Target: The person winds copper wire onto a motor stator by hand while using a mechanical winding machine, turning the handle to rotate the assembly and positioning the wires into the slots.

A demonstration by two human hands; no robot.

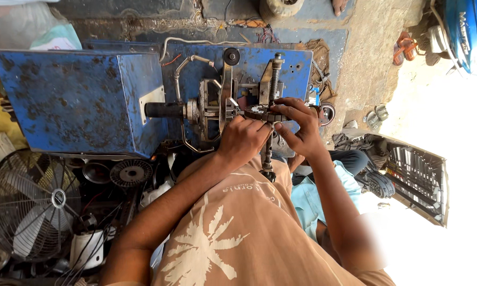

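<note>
At blue machine [249, 69] — both hands' grip clenched on toothed ring [259, 112], flat, long axis left-right.

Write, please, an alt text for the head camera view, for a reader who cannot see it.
Both of a person's hands, the left hand and the right hand, grip a small dark round part mounted on a blue metal machine. A wire-caged fan stands lower left, among scattered metal parts.

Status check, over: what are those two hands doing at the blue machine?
Left hand and right hand both pinch a dark toothed round part on the blue machine. Nothing blocks them.
</note>
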